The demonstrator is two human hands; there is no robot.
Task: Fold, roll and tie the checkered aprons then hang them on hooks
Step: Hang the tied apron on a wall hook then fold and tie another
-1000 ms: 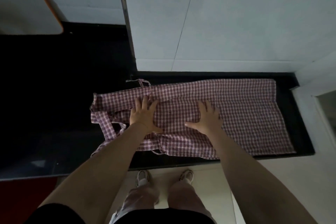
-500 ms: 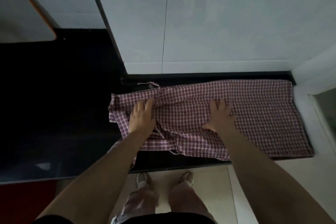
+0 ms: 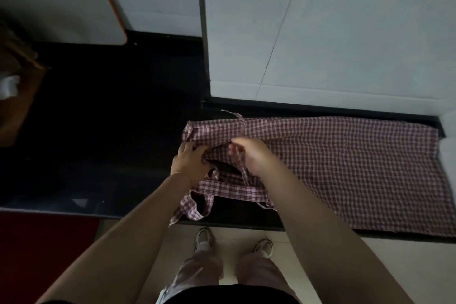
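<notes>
A red-and-white checkered apron (image 3: pixel 345 168) lies spread lengthwise on the black counter (image 3: pixel 123 131), its skirt reaching to the right. Its bib end is bunched at the left, and the straps (image 3: pixel 197 207) dangle over the counter's front edge. My left hand (image 3: pixel 188 164) grips the bunched fabric at the left end. Just beside it, my right hand (image 3: pixel 249 155) pinches a fold and a thin tie, lifted slightly above the cloth.
A white tiled wall (image 3: pixel 320 32) rises directly behind the apron. A white board with an orange rim (image 3: pixel 81 2) leans at the back left. A brown object (image 3: pixel 17 96) sits at the far left. My shoes (image 3: pixel 204 239) stand on the pale floor below the counter edge.
Both hands were pressed flat on the apron; now they have come together at the bib end. Each has curled onto the fabric and lifted it, bunching that end.
</notes>
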